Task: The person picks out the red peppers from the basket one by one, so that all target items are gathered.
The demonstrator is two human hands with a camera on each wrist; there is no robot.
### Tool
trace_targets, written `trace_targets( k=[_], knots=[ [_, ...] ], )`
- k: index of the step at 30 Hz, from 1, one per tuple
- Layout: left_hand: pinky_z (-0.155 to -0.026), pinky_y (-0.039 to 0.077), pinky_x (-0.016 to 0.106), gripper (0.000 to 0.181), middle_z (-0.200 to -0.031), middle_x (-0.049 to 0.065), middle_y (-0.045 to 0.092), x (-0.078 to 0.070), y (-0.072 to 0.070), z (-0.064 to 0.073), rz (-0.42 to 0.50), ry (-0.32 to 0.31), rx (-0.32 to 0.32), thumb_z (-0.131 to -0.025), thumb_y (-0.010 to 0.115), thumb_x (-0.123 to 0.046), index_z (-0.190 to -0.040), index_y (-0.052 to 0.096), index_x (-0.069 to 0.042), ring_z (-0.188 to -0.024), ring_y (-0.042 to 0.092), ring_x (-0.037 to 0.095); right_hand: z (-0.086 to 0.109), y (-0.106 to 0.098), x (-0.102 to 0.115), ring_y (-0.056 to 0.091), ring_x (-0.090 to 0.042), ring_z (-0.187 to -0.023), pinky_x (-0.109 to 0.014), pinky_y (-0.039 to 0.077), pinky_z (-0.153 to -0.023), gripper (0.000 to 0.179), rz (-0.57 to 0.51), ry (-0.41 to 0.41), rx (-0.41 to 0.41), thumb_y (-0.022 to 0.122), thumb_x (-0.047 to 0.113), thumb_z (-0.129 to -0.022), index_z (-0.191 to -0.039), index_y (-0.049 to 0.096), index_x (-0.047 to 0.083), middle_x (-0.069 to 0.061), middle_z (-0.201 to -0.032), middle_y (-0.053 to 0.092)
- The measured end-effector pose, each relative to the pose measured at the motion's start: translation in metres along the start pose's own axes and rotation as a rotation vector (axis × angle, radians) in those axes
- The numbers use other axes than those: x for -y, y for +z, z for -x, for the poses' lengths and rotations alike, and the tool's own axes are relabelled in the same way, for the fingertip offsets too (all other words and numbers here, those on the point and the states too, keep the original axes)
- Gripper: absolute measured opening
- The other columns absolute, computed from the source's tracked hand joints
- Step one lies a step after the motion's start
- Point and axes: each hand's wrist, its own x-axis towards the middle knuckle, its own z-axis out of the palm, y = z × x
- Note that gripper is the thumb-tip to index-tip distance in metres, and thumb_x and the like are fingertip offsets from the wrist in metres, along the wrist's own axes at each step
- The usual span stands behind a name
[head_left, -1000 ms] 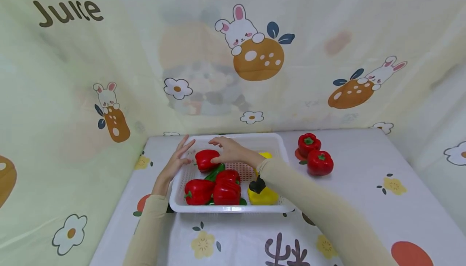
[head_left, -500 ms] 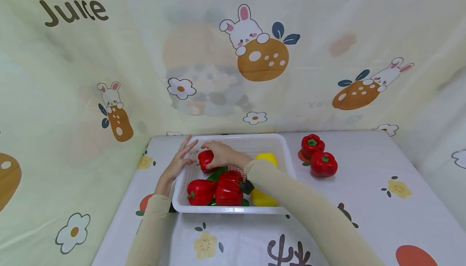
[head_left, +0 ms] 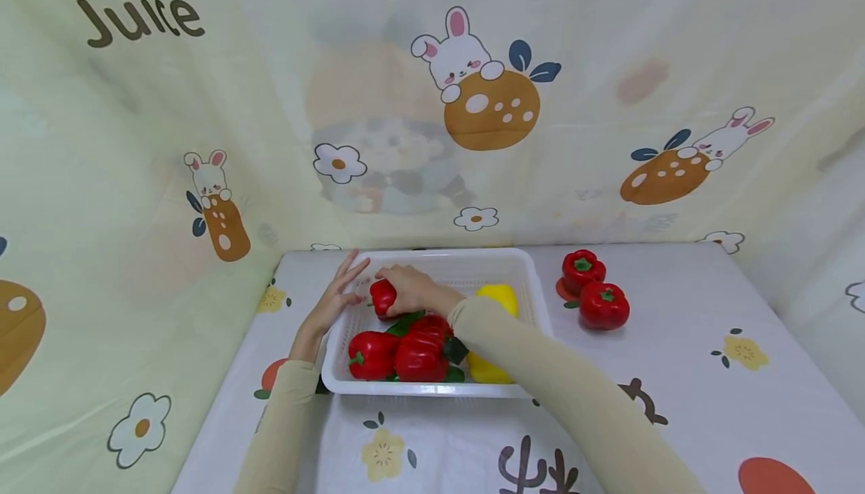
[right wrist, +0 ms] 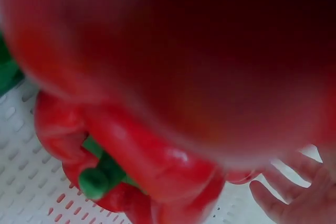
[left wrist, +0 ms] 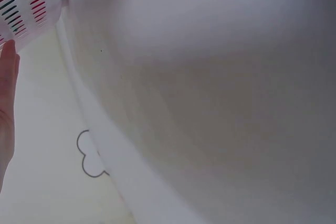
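Note:
My right hand [head_left: 412, 289] reaches into a white perforated basket [head_left: 426, 390] and grips a red bell pepper [head_left: 383, 297] near its back left corner, fingers over the top. At the basket's left side, my left hand [head_left: 331, 309] rests with straight, spread fingers; the left wrist view catches fingers [left wrist: 7, 82] by the slotted wall. More red bell peppers [head_left: 373, 355] lie at the front left, with green pieces [head_left: 405, 323] partly under them. Yellow bell peppers [head_left: 498, 296] sit on the right, partly covered by my right sleeve. A blurred red surface fills much of the right wrist view.
Two red bell peppers [head_left: 604, 306] stand on the table to the right of the basket. A printed cloth [head_left: 676, 374] covers the tabletop. Behind it hangs a patterned curtain [head_left: 378, 88], which also runs down both sides.
My right hand has moved onto the back left red bell pepper and taken hold of it. The left hand stays at the basket's side. The head view has shifted slightly.

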Motion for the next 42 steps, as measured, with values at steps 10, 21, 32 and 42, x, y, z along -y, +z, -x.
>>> trace_targets(
  k=[10, 21, 32, 42],
  knots=[
    [-0.111, 0.006, 0.067, 0.069, -0.162, 0.026, 0.004, -0.002, 0.004, -0.002, -0.012, -0.01, 0.005, -0.078, 0.05, 0.016, -0.145, 0.035, 0.011, -0.148, 0.0, 0.043, 0.005, 0.003, -0.001, 0.048, -0.026, -0.113, -0.037, 0.052, -0.083, 0.074, 0.15, 0.036, -0.016, 0.083, 0.028, -0.077, -0.143, 0.051, 0.017, -0.011, -0.133, 0.048],
    [-0.112, 0.006, 0.065, 0.068, -0.162, 0.026, 0.004, 0.0, 0.004, -0.001, -0.008, -0.018, 0.006, -0.079, 0.05, 0.016, -0.146, 0.036, 0.009, -0.149, 0.0, 0.041, 0.012, 0.004, -0.009, 0.052, -0.026, -0.108, -0.039, 0.052, -0.083, 0.07, 0.05, 0.035, -0.066, 0.083, 0.028, -0.077, -0.137, 0.051, 0.013, -0.012, -0.123, 0.052],
    [-0.112, 0.007, 0.065, 0.068, -0.162, 0.025, 0.004, 0.0, 0.0, -0.001, -0.018, -0.041, 0.0, -0.079, 0.051, 0.015, -0.145, 0.036, 0.01, -0.148, -0.001, 0.041, 0.028, -0.018, -0.025, 0.055, -0.026, -0.11, -0.038, 0.054, -0.087, 0.078, -0.13, 0.015, -0.099, 0.077, 0.031, -0.081, -0.148, 0.041, 0.013, -0.014, -0.125, 0.054],
    [-0.111, 0.008, 0.067, 0.066, -0.162, 0.026, 0.003, -0.002, 0.0, 0.0, -0.026, -0.036, 0.004, -0.08, 0.048, 0.015, -0.145, 0.035, 0.011, -0.148, -0.002, 0.044, 0.064, -0.04, -0.041, 0.054, -0.026, -0.118, -0.036, 0.051, -0.092, 0.074, -0.212, -0.038, -0.15, 0.078, 0.024, -0.081, -0.144, 0.044, 0.008, -0.011, -0.133, 0.057]
  ],
)
